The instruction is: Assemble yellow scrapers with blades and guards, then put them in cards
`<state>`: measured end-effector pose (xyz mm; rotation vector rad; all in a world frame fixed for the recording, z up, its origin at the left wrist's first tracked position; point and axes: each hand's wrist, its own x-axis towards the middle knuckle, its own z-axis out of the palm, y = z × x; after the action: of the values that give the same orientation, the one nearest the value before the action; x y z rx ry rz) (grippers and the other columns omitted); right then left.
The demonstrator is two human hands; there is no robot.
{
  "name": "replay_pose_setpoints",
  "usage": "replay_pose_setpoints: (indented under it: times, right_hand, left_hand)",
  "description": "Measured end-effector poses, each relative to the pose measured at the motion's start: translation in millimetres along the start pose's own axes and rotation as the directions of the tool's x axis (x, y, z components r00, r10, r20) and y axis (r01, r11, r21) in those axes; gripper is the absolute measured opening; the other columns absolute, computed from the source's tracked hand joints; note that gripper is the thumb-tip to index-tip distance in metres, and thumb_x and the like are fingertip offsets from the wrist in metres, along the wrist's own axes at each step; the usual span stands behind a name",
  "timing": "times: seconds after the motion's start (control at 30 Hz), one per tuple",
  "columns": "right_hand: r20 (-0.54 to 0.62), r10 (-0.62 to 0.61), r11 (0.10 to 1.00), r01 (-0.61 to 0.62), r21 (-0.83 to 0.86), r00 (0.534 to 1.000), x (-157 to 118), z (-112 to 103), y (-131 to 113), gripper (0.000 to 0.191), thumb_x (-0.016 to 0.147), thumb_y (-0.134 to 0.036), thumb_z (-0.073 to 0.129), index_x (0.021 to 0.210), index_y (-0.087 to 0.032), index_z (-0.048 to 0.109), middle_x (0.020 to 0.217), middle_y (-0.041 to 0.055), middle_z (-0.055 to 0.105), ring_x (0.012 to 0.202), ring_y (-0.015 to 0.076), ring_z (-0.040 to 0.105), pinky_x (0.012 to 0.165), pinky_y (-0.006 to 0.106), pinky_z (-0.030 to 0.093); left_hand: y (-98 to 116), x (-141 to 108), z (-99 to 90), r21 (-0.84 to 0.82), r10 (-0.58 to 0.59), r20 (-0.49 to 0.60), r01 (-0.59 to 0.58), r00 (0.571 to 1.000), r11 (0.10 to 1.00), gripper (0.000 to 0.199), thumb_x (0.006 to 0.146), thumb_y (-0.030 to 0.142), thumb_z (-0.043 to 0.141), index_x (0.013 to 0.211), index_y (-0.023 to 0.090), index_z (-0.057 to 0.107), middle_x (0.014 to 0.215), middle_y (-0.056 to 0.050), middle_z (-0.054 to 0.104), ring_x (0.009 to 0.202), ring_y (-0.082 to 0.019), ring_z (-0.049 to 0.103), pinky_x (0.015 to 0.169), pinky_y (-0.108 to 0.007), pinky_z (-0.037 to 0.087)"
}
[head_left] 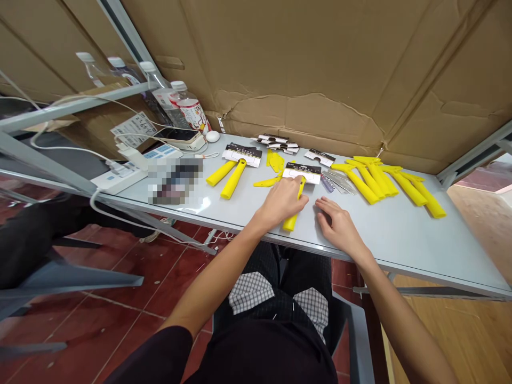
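Note:
My left hand [283, 201] is closed on a yellow handle [290, 221] that has a black-and-white card [303, 173] at its top end. To the right, my right hand [338, 223] rests on the grey table with fingers apart and holds nothing. Two more yellow handles [233, 186] with a black-and-white card [242, 154] lie to the left. Small yellow pieces [276, 161] are behind my left hand. Beyond my right hand lie thin clear packets [340, 182] and a loose card [319, 157]. Several yellow handled tools [376, 178] are piled on the right.
At the left are a power strip [120, 178], a phone [179, 134], cables and several bottles [190, 109]. A pixelated object [178, 181] lies near the table's front edge [248, 230]. Cardboard [304, 64] stands behind the table.

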<state>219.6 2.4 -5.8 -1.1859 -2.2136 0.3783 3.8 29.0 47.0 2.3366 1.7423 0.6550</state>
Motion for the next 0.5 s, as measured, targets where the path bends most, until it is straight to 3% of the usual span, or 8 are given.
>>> replay_pose_setpoints:
  times: [0.2, 0.37, 0.5]
  right_hand:
    - [-0.013, -0.010, 1.000, 0.010, 0.013, 1.000, -1.8, 0.4, 0.7, 0.046, 0.103, -0.027, 0.050, 0.138, -0.011, 0.075, 0.147, 0.0170, 0.073, 0.149, 0.0352, 0.060, 0.129, 0.059, 0.045]
    - [-0.012, -0.030, 0.999, 0.030, 0.012, 0.999, -3.1, 1.3, 1.7, 0.046, 0.103, -0.027, 0.051, 0.138, -0.011, 0.075, 0.146, 0.0178, 0.073, 0.149, 0.0369, 0.060, 0.128, 0.062, 0.045]
    - [-0.008, -0.037, 0.999, 0.037, 0.008, 0.999, -3.7, 0.8, 0.6, 0.046, 0.104, -0.028, 0.050, 0.139, -0.010, 0.075, 0.147, 0.0189, 0.072, 0.150, 0.0370, 0.060, 0.129, 0.062, 0.045]
  left_hand:
    - [-44.2, 6.4, -49.2, 0.117, 0.009, -0.120, 0.005, 0.993, 0.993, 0.056, 0.093, 0.031, 0.057, 0.142, 0.007, 0.066, 0.118, -0.022, 0.078, 0.110, -0.037, 0.072, 0.101, -0.049, 0.054]
    - [-112.3, 15.6, -93.8, 0.282, -0.153, -0.063, 0.165, 0.986, 0.945, 0.059, 0.094, 0.039, 0.056, 0.145, 0.012, 0.069, 0.110, -0.018, 0.080, 0.102, -0.035, 0.072, 0.095, -0.045, 0.053]
    - [-167.8, 26.5, -112.4, 0.379, -0.249, 0.021, 0.223, 0.968, 0.898, 0.069, 0.093, 0.048, 0.058, 0.152, 0.013, 0.067, 0.107, -0.016, 0.080, 0.099, -0.035, 0.071, 0.094, -0.045, 0.052]
